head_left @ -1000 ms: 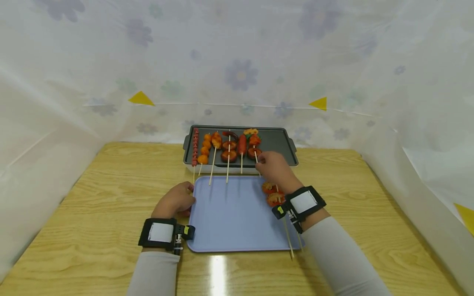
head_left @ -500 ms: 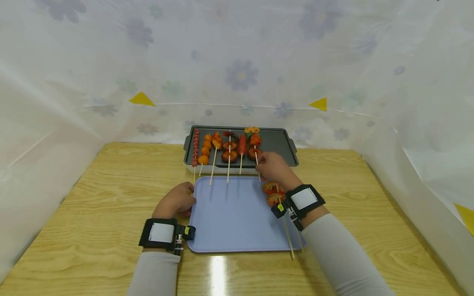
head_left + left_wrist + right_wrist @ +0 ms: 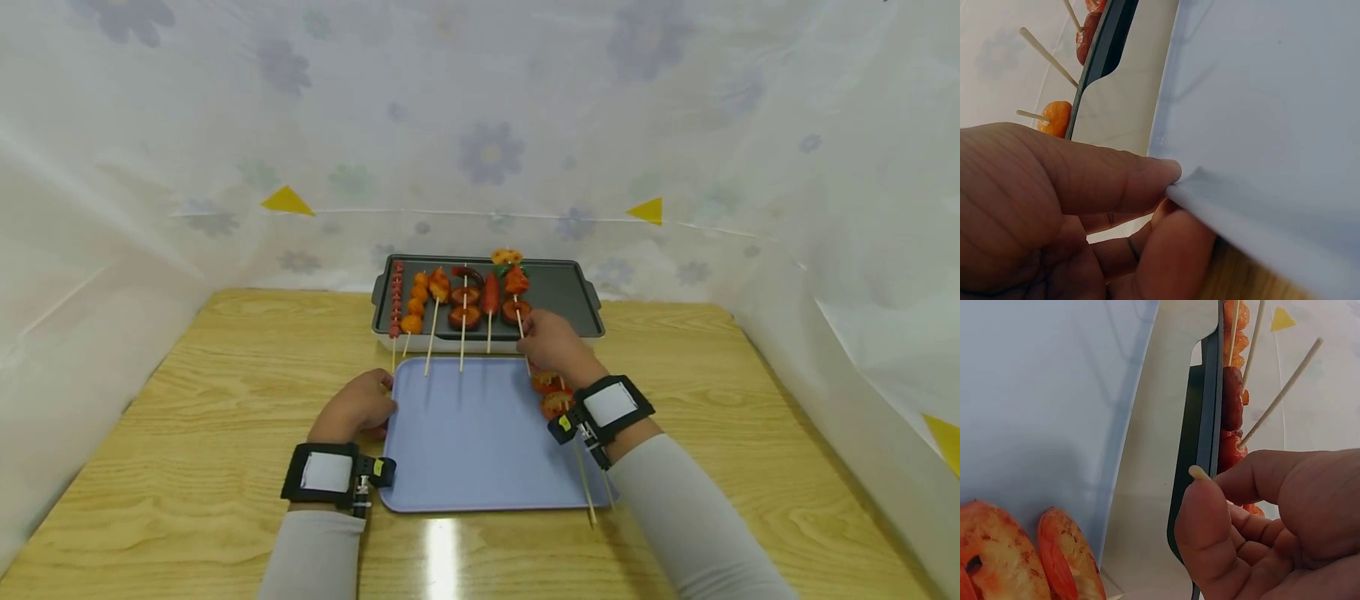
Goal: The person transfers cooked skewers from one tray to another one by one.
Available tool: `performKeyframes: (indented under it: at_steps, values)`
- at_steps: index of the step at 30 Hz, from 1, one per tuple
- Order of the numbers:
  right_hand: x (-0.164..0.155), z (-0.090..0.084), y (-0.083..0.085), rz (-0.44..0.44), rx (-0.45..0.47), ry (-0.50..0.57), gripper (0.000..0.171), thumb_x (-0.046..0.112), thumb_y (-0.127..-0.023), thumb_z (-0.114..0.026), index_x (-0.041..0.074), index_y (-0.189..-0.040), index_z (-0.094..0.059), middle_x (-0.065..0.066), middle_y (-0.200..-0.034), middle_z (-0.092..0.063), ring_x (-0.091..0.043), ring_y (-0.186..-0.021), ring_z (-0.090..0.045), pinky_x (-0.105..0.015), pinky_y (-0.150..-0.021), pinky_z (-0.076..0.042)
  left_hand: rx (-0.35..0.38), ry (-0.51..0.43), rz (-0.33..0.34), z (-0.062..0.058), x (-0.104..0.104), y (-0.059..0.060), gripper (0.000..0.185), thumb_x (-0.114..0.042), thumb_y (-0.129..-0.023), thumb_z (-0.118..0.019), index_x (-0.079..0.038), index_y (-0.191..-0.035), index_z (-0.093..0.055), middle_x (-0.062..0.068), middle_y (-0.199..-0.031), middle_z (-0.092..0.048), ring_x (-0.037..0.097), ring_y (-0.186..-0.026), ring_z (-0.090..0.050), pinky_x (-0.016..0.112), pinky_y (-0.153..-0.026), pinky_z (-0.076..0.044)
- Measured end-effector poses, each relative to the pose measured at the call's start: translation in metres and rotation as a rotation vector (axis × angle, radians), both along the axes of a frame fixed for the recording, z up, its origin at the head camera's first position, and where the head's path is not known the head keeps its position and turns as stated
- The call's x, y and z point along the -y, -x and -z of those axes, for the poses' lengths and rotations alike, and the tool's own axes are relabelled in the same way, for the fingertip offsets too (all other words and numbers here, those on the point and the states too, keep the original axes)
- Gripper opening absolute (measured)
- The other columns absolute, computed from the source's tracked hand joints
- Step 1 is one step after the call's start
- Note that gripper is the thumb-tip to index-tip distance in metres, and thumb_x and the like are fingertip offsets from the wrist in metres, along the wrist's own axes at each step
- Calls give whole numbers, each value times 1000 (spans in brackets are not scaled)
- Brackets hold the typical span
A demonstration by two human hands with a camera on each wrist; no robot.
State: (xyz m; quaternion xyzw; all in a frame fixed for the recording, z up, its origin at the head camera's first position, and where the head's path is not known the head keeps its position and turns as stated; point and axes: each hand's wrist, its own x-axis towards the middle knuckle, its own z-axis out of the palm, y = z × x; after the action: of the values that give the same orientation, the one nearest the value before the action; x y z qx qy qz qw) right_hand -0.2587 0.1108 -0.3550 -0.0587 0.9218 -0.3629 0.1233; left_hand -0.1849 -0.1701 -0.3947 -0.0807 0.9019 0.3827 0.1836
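Over on the left, the left hand (image 3: 354, 408) pinches the near-left edge of the lavender tray (image 3: 472, 442), thumb on top and fingers curled beneath, well away from the food. To the right, the right hand (image 3: 551, 337) pinches the bare wooden end of the rightmost skewer (image 3: 516, 293) between thumb and forefinger. That skewer runs straight away from the fingers onto the dark baking pan (image 3: 562, 287); its far tip looks slightly lifted, though I can't be sure. Two loaded skewers (image 3: 553, 393) lie beneath that wrist.
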Motion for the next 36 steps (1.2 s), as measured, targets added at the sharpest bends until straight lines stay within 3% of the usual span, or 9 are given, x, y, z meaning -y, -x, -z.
performKeyframes:
  at_steps: [14, 24, 36]
  values:
    - [0, 5, 1, -41, -44, -32, 18, 7, -94, -54, 0, -111, -48, -12, -78, -57, -21, -56, -55, -30, -50, -42, 2, -9, 2, -1, 0, -2, 40, -1, -89, -55, 3, -129, -51, 16, -87, -58, 23, -64, -60, 30, -54, -53]
    - [-5, 11, -4, -76, -112, 20, 17, 5, -96, -49, -2, -111, -46, -7, -69, -47, -18, -54, -45, -30, -51, -35, 2, -10, -3, -1, 0, -2, 40, -1, -89, -55, 2, -129, -51, 16, -87, -57, 23, -64, -60, 30, -54, -53]
    - [-10, 16, -13, -81, -164, 62, 18, 9, -98, -53, 3, -111, -43, -10, -81, -50, -20, -57, -45, -32, -52, -37, 2, -15, -10, 0, 0, -2, 40, 0, -90, -55, 2, -130, -51, 16, -87, -57, 23, -64, -60, 30, -54, -53]
